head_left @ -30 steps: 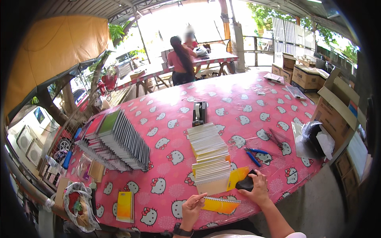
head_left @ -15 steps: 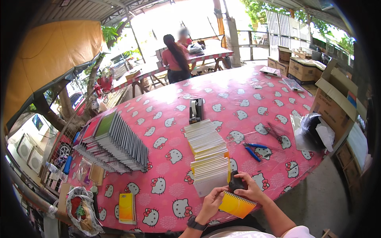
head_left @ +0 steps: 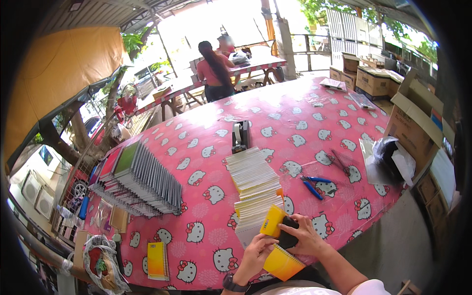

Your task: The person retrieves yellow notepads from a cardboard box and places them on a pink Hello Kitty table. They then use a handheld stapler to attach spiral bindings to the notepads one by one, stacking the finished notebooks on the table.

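In front of my body, my left hand (head_left: 255, 253) pinches the upper left part of a yellow-orange spiral notepad (head_left: 285, 266). My right hand (head_left: 306, 235) is closed around a dark block-like thing (head_left: 287, 238), whose kind I cannot make out. A flat yellow piece (head_left: 273, 220) with a small dark mark sticks out beyond that dark thing, next to my right fingertips; whether the two are joined is unclear. Right behind my hands runs a long row of white-edged notepads (head_left: 253, 179) with yellow covers. Another yellow spiral notepad (head_left: 158, 260) lies flat at the near left.
A tall stack of spiral notebooks (head_left: 142, 179) stands at left. Beyond the row is a black tape dispenser (head_left: 241, 135). Blue-handled pliers (head_left: 314, 187) and loose wire coils (head_left: 342, 167) lie at right, near an open carton (head_left: 415, 120). A co-worker (head_left: 215, 71) stands at a farther table.
My right hand has turned the dark thing, and a yellow piece now shows beyond it. My left hand has shifted slightly left and down, staying at the notepad.
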The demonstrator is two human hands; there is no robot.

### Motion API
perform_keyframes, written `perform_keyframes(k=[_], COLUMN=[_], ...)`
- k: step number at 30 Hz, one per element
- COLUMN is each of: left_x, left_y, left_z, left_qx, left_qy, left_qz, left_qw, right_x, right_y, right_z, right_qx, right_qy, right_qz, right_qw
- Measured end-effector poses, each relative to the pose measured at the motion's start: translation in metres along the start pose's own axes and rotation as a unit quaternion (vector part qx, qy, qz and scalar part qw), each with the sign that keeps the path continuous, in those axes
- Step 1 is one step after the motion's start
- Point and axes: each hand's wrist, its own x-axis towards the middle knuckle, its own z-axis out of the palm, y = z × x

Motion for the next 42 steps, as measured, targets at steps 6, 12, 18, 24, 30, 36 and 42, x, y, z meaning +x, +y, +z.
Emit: perform_keyframes(k=[6,12,18,24,30,36,42], left_x=[-0.03,-0.028,-0.007,-0.017,-0.023,-0.03,-0.029], left_y=[0.04,0.051,-0.024,-0.052,-0.056,-0.057,-0.058], left_z=[-0.029,-0.045,-0.026,-0.019,-0.011,-0.02,-0.022], left_qx=[-0.039,-0.209,-0.354,-0.44,-0.489,-0.488,-0.472], left_qy=[0.16,0.09,0.065,0.096,0.122,0.133,0.154], left_qz=[0.029,0.009,-0.132,-0.155,-0.143,-0.149,-0.136], left_qw=[0.986,0.974,0.923,0.879,0.852,0.849,0.857], right_x=[0.006,0.012,0.004,-0.018,0.019,0.057,0.069], right_y=[-0.021,-0.03,-0.008,0.045,0.016,-0.017,-0.018], right_z=[-0.013,-0.008,-0.026,-0.035,-0.009,0.007,0.019], right_qx=[-0.05,-0.044,0.041,-0.125,-0.079,-0.102,-0.134], right_qy=[-0.07,-0.108,-0.031,0.054,0.042,-0.021,-0.083], right_qz=[-0.013,-0.036,-0.043,0.213,0.023,-0.087,-0.107], right_qw=[0.996,0.993,0.998,0.968,0.996,0.991,0.982])
